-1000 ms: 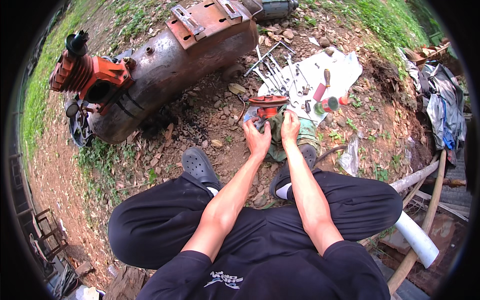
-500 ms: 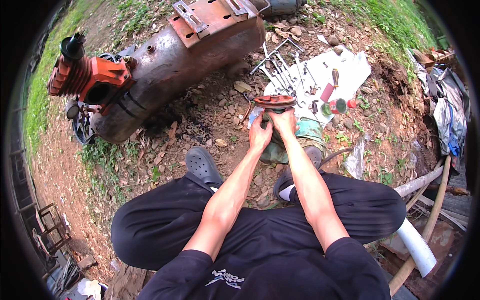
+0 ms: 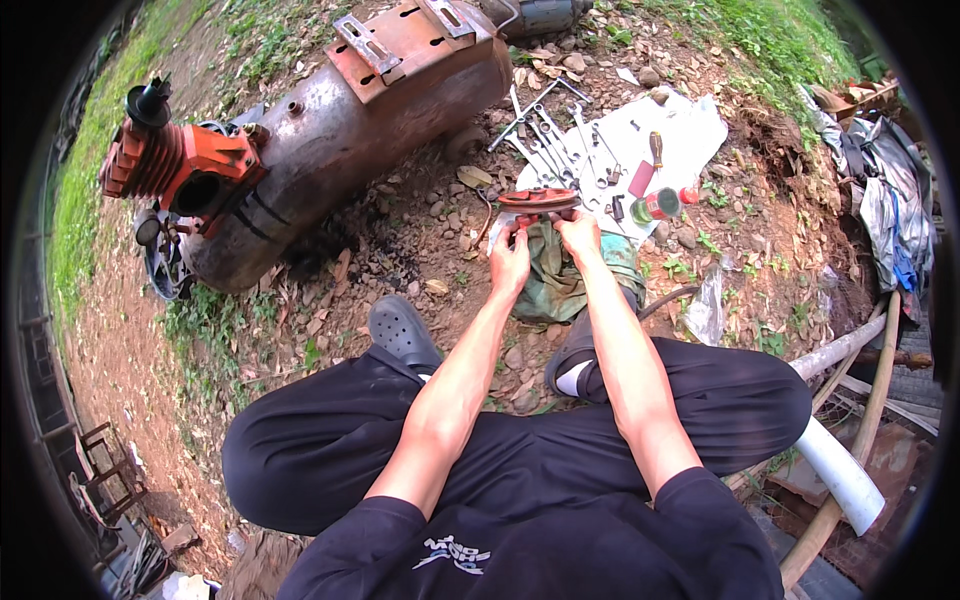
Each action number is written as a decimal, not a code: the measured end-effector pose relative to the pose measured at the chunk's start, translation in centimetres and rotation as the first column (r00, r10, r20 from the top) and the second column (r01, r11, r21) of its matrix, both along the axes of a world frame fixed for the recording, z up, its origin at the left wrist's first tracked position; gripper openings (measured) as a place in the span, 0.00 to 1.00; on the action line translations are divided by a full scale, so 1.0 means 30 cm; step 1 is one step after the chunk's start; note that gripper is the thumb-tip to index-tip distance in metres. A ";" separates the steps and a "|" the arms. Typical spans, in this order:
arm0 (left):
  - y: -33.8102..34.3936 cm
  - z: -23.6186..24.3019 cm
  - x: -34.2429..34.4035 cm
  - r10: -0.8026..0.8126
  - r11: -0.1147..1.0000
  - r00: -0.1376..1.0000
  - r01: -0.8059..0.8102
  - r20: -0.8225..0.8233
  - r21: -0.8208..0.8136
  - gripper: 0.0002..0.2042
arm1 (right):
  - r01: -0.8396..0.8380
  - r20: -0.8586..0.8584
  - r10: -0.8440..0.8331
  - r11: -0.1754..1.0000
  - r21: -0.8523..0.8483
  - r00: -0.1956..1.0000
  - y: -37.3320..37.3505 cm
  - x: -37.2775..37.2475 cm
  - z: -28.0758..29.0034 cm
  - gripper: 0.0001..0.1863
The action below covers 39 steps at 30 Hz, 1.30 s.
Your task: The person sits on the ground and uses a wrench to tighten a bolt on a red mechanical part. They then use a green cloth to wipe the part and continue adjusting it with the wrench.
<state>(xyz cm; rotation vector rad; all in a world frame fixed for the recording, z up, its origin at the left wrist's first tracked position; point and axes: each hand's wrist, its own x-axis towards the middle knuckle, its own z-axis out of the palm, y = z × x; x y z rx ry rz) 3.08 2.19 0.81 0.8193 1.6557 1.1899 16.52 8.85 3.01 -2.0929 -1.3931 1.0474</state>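
Note:
In front of me, a flat round red metal part (image 3: pixel 538 198) with a raised rim is held nearly level. My left hand (image 3: pixel 509 258) is closed at its near left underside, with fingertips pinching there. My right hand (image 3: pixel 579 238) grips the near right edge, thumb and fingers closed on it. Its underside and some fingertips are hidden. Beneath it, a crumpled green cloth (image 3: pixel 552 280) lies by my right foot. Just beyond, wrenches (image 3: pixel 548 150) lie on a white sheet (image 3: pixel 690 128), with a screwdriver (image 3: pixel 656 150) and a green-and-red bottle (image 3: pixel 660 205) beside them.
A rusty compressor tank (image 3: pixel 350 135) with an orange-red finned pump head (image 3: pixel 185 165) lies at the left. Stones and dry leaves cover the dirt. Wooden poles (image 3: pixel 880 390), a white pipe (image 3: pixel 838 485) and a grey tarp (image 3: pixel 890 190) are at the right.
The red part has moved slightly left in the picture. My right hand has shifted toward its right edge, and more of the green cloth shows between my hands.

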 end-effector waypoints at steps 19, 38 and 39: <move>0.010 0.059 -0.045 -0.048 0.996 0.984 0.033 -0.173 -0.088 0.14 | -0.075 0.217 0.117 0.978 -0.195 0.969 0.006 -0.089 0.113 0.28; 0.029 0.073 -0.054 -0.040 0.998 0.954 0.023 -0.297 -0.059 0.10 | -0.248 0.350 0.258 0.966 -0.075 0.901 -0.014 -0.085 -0.016 0.25; 0.032 0.077 -0.055 -0.041 0.997 0.958 0.019 -0.283 -0.077 0.10 | -0.229 0.354 0.255 0.967 -0.115 0.900 -0.013 -0.104 -0.004 0.25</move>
